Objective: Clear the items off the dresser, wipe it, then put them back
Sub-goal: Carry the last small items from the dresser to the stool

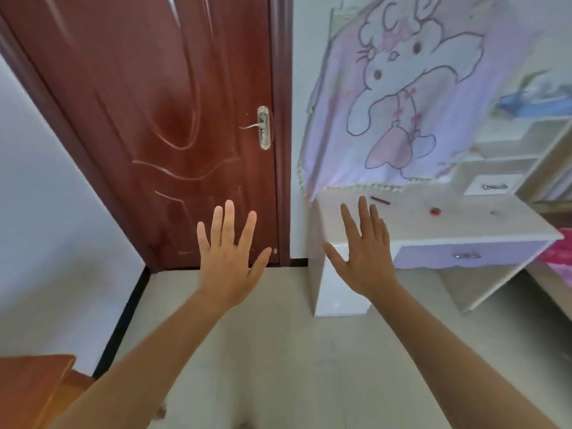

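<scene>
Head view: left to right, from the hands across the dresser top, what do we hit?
left hand → right hand → thin dark-red stick → small red item → small grey item. The last three lie on the dresser; both hands are spread and hold nothing.

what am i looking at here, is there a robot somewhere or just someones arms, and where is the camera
There is no robot. A person wears one wide-angle camera on the head, looking forward and down, so this single picture shows their own two arms. The left hand and right hand are the grip here; both are spread open and hold nothing. To the right stands a white dresser. On its top lie a thin red stick, a small red object and a small grey speck too blurred to name. A cartoon-printed cloth hangs behind it, and a brown wooden door is on the left.
</scene>
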